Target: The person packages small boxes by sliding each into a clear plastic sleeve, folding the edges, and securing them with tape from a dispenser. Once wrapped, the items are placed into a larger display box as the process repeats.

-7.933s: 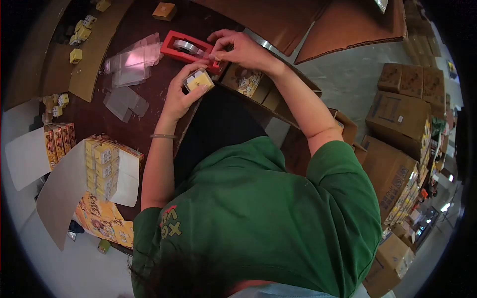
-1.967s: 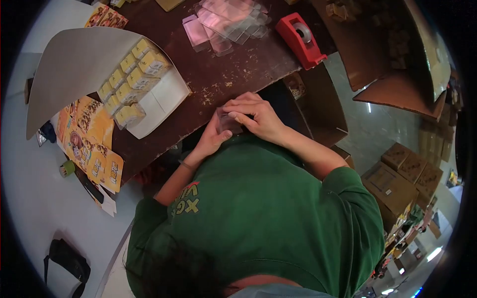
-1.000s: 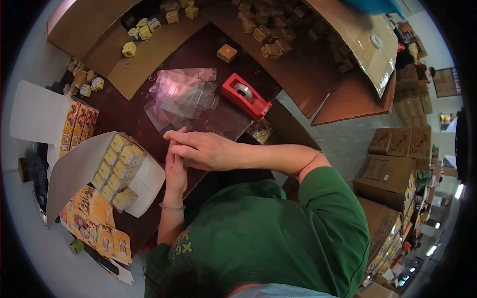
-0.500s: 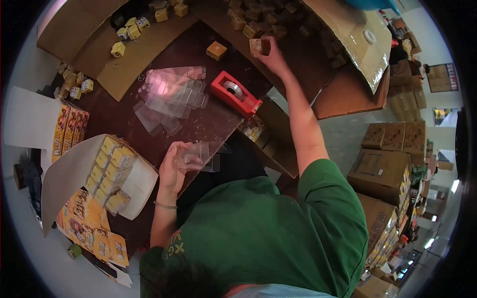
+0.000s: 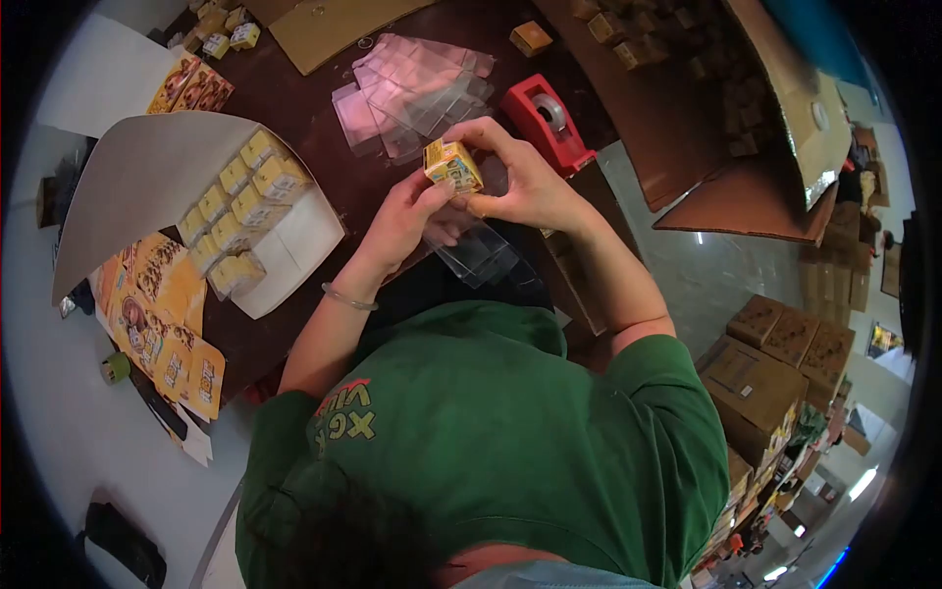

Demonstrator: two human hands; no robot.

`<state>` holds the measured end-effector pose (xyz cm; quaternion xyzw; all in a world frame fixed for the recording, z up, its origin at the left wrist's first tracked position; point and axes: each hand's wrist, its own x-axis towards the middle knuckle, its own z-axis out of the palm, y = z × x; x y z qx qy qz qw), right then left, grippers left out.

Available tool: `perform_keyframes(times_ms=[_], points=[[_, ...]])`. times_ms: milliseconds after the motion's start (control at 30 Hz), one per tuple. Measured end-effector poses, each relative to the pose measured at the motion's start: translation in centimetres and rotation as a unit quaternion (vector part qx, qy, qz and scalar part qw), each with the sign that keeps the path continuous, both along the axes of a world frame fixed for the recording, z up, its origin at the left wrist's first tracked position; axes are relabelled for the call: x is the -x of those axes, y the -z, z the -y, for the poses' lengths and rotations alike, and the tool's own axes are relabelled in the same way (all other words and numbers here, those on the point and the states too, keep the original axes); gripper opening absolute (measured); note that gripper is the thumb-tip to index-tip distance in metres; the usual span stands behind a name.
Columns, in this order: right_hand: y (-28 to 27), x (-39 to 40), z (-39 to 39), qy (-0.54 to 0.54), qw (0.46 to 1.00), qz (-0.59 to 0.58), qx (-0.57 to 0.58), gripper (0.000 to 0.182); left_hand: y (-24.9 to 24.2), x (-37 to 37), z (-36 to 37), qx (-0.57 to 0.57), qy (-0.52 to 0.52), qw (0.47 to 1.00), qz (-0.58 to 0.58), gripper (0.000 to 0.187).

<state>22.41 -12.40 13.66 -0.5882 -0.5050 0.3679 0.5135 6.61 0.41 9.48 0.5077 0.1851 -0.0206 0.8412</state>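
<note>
A small yellow printed box [image 5: 451,165] is held up in front of me by both hands. My right hand [image 5: 530,185] is closed on it, with thumb and fingers at its right side. My left hand [image 5: 397,224] meets the box from the left, its thumb against the lower side. Its other fingers show through a clear plastic sleeve [image 5: 476,257], which they hold below the box. Just beyond my hands lies a pile of flat clear plastic sleeves [image 5: 407,88] on the dark table [image 5: 324,128].
A red tape dispenser [image 5: 549,123] and an orange-yellow box [image 5: 531,38] lie past my right hand. To the left stands an open white carton [image 5: 294,250] with rows of wrapped yellow boxes [image 5: 235,211]. A large cardboard box [image 5: 677,167] with many small boxes stands at right.
My right hand has come back from the large cardboard box with a small yellow box. My left hand has moved up and right with the plastic sleeve, and both hands now meet. The view has shifted.
</note>
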Motion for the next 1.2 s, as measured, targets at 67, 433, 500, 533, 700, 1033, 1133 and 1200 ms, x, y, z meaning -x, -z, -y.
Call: perform_keyframes(times_ms=[67,433,500,533,700,1033,1133,1200], points=[[-0.1,0.1,0.4,-0.032,0.999,0.036,0.003,0.063,1.0,0.9,0.1,0.014,0.008,1.0,-0.008,0.051],[-0.4,0.1,-0.1,-0.182,0.981,0.052,-0.036,0.076,1.6,3.7,-0.5,0.425,0.13,0.893,0.075,0.075],[-0.7,0.0,0.0,-0.189,0.981,0.027,-0.027,0.077,1.1,3.9,-0.4,0.434,0.135,0.888,0.07,0.076],[-1.1,-0.2,-0.2,-0.202,0.978,0.054,-0.03,0.076,1.3,3.9,-0.4,0.429,0.14,0.89,0.064,0.076],[-3.1,-0.7,-0.3,-0.169,0.979,0.103,-0.044,0.08,2.3,3.9,-0.1,0.405,0.059,0.909,0.075,0.075],[3.2,4.2,-3.0,0.04,0.956,-0.286,0.056,0.053,1.8,2.4,2.3,0.149,-0.249,0.951,0.107,0.059],[2.9,4.2,-3.4,-0.012,0.964,-0.259,0.063,0.049,2.5,2.7,2.3,0.111,-0.203,0.966,0.115,0.058],[3.1,3.9,-3.8,0.033,0.962,-0.27,0.004,0.049,2.1,2.6,2.3,0.123,-0.2,0.964,0.126,0.058]])
